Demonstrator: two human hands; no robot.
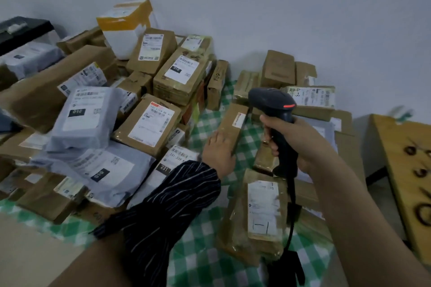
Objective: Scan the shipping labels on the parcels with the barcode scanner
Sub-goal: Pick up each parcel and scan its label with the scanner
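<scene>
Head-worn wide-angle view, looking forward and down, close over parcels (149,123) on a table (205,251), wall (279,7) behind

Blk scanner (271,100) upright beside tilted brown pkg (233,123), amid labelled pkgs (149,123).
</scene>
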